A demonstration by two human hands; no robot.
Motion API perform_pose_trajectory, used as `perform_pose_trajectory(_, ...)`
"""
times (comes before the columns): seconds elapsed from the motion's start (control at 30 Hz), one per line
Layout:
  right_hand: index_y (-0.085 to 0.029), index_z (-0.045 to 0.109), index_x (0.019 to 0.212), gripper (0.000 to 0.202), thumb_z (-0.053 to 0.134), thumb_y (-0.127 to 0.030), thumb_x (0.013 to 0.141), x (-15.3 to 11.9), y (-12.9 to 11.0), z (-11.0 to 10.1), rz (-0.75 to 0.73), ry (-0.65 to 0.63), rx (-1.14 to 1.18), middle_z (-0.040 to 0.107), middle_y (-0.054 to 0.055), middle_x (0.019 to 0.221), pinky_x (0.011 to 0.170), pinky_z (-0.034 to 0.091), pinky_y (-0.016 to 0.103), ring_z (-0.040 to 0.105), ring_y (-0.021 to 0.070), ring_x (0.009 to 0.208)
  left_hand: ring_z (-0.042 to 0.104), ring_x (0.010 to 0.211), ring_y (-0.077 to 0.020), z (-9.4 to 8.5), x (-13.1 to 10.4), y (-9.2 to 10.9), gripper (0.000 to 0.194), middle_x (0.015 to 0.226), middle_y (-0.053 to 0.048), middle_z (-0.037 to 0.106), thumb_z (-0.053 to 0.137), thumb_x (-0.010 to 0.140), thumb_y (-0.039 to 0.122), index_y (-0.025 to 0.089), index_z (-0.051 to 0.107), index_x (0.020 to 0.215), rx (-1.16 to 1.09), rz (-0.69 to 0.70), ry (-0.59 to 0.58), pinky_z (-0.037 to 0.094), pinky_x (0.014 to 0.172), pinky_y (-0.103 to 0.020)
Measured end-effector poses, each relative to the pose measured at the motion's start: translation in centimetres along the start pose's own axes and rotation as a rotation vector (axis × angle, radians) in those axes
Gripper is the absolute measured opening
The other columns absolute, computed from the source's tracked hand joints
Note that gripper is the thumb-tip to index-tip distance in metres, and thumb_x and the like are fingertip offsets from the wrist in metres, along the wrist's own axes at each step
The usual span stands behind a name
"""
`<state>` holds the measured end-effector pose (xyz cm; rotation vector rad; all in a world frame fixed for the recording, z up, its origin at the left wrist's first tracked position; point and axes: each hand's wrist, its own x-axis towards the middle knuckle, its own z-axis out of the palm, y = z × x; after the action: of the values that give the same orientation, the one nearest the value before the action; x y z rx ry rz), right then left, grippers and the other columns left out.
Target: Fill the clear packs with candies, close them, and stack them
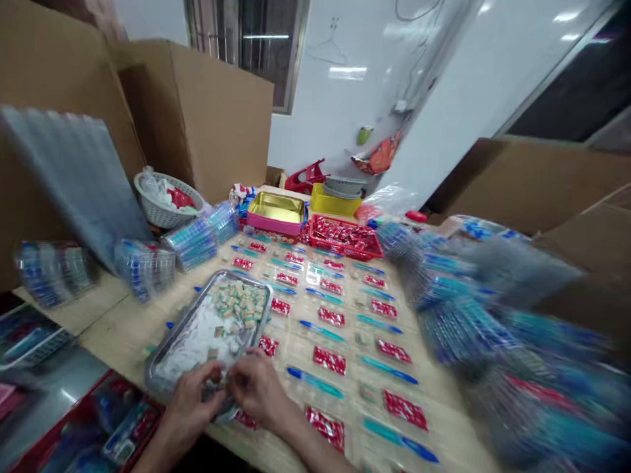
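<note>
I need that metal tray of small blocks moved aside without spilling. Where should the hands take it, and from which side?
Probably by the raised rim of the metal tray, on its two long edges, coming in from either side. It lies flat and shallow on the table with loose small blocks inside, so a level, two-sided lift suits it. The left hand and right hand are already at its near end.

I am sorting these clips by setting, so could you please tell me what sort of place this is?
Probably a small packing workshop: clear blister trays holding pens and red packets cover the table, large cardboard boxes stand around it, and both hands, left hand and right hand, work at a metal tray.
</note>
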<state>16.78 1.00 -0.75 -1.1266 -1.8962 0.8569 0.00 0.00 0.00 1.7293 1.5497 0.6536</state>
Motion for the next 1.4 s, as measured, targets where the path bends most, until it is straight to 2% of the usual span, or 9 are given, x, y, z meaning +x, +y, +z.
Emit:
perform_pose_trajectory(0.13, -0.018, 0.060, 0.065, 0.006, 0.059, -0.012, 0.064, -0.4, -0.2, -5.6, 0.283, -0.010, 0.156, 0.060, -0.002, 0.063, 0.063, 0.042, 0.023, 0.054, 0.0127, 0.063, 0.063, 0.093, -0.0261, -0.1, 0.0, 1.5, 0.050, 0.098, -0.008, 0.069, 0.061, 0.065, 0.038, 0.016, 0.059, 0.109, 0.028, 0.008, 0.052, 0.049, 0.085, -0.040)
perform_pose_trajectory(0.23, -0.017, 0.058, 0.064, 0.005, 0.059, -0.013, 0.063, -2.1, 0.5, -8.5, 0.437, -0.036, 0.136, 0.058, -0.003, 0.062, 0.058, 0.039, 0.022, 0.052, 0.0122, 0.060, 0.063, 0.093, -0.0260, 0.1, -0.1, 2.0, 0.030, 0.091, -0.007, 0.070, 0.058, 0.070, 0.037, 0.018, 0.064, 0.093, 0.060, 0.066, 0.070, 0.048, 0.086, -0.040)
perform_pose_trajectory(0.3, -0.016, 0.058, 0.065, 0.004, 0.058, -0.012, 0.063, -3.7, 1.0, -9.3, 0.516, -0.074, 0.088, 0.056, -0.003, 0.060, 0.056, 0.037, 0.022, 0.051, 0.0120, 0.058, 0.063, 0.092, -0.0257, 0.5, -0.3, 2.3, 0.021, 0.089, -0.007, 0.070, 0.057, 0.072, 0.033, 0.019, 0.064, 0.087, 0.090, 0.127, 0.088, 0.047, 0.085, -0.040)
perform_pose_trajectory(0.43, -0.016, 0.058, 0.067, 0.004, 0.056, -0.013, 0.066, -6.3, 1.4, -8.9, 0.575, -0.142, -0.009, 0.055, -0.003, 0.058, 0.052, 0.033, 0.022, 0.050, 0.0121, 0.054, 0.059, 0.085, -0.0229, 1.8, -0.7, 3.8, 0.007, 0.084, -0.005, 0.067, 0.054, 0.076, 0.021, 0.019, 0.060, 0.078, 0.152, 0.312, 0.010, 0.044, 0.080, -0.040)
perform_pose_trajectory(0.57, -0.017, 0.060, 0.067, 0.011, 0.054, -0.008, 0.065, -7.4, 1.1, -7.7, 0.537, -0.144, -0.196, 0.059, -0.001, 0.059, 0.056, 0.033, 0.023, 0.053, 0.0143, 0.059, 0.053, 0.087, -0.0202, 3.5, -1.6, 5.2, 0.008, 0.084, -0.004, 0.064, 0.050, 0.078, 0.012, 0.018, 0.054, 0.074, 0.152, 0.531, -0.162, 0.042, 0.079, -0.036)
perform_pose_trajectory(0.73, -0.019, 0.067, 0.071, 0.018, 0.053, -0.007, 0.068, -7.9, 0.8, -6.6, 0.441, -0.109, -0.478, 0.067, 0.003, 0.066, 0.068, 0.035, 0.027, 0.056, 0.0198, 0.073, 0.050, 0.096, -0.0190, 5.0, -2.8, 5.4, 0.008, 0.091, -0.002, 0.063, 0.056, 0.073, 0.012, 0.018, 0.050, 0.073, 0.224, 0.739, -0.415, 0.040, 0.087, -0.033)
perform_pose_trajectory(0.9, -0.017, 0.064, 0.064, 0.019, 0.052, -0.004, 0.071, -8.2, 0.3, -5.9, 0.326, -0.126, -0.612, 0.067, 0.003, 0.062, 0.075, 0.032, 0.030, 0.056, 0.0158, 0.063, 0.049, 0.099, -0.0209, 5.1, -3.2, 5.3, 0.009, 0.098, -0.004, 0.061, 0.058, 0.070, 0.015, 0.017, 0.052, 0.076, 0.361, 0.787, -0.538, 0.041, 0.089, -0.034)
perform_pose_trajectory(1.1, -0.018, 0.060, 0.062, 0.020, 0.052, -0.005, 0.076, -8.4, 0.0, -5.6, 0.209, -0.084, -0.701, 0.063, 0.001, 0.063, 0.073, 0.026, 0.031, 0.054, 0.0147, 0.065, 0.049, 0.101, -0.0213, 5.1, -2.9, 5.5, 0.012, 0.099, -0.006, 0.061, 0.059, 0.069, 0.016, 0.016, 0.054, 0.079, 0.391, 0.775, -0.554, 0.040, 0.091, -0.033)
perform_pose_trajectory(1.4, -0.019, 0.059, 0.068, 0.019, 0.052, -0.004, 0.077, -9.1, 0.9, -5.6, 0.220, -0.015, -0.707, 0.061, 0.002, 0.076, 0.070, 0.025, 0.030, 0.050, 0.0163, 0.071, 0.048, 0.108, -0.0215, 5.5, -2.8, 5.4, 0.014, 0.107, -0.007, 0.059, 0.056, 0.073, 0.018, 0.017, 0.053, 0.086, 0.379, 0.805, -0.566, 0.035, 0.099, -0.036)
